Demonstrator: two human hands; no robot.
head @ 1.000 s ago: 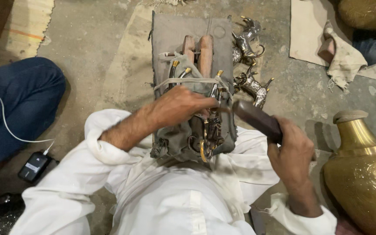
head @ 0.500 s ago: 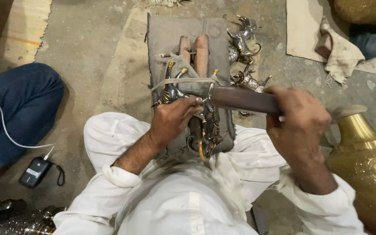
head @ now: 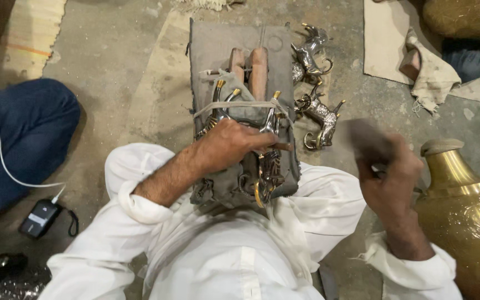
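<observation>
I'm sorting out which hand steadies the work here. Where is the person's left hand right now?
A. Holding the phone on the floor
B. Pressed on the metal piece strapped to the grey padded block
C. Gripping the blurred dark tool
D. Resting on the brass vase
B: the left hand lies on the metal piece bound to the grey padded block, while the right hand holds the blurred dark tool off to the side, near the brass vase.

A small black phone (head: 40, 218) (screen dim, pale cable attached) lies on the floor, lower left.
</observation>
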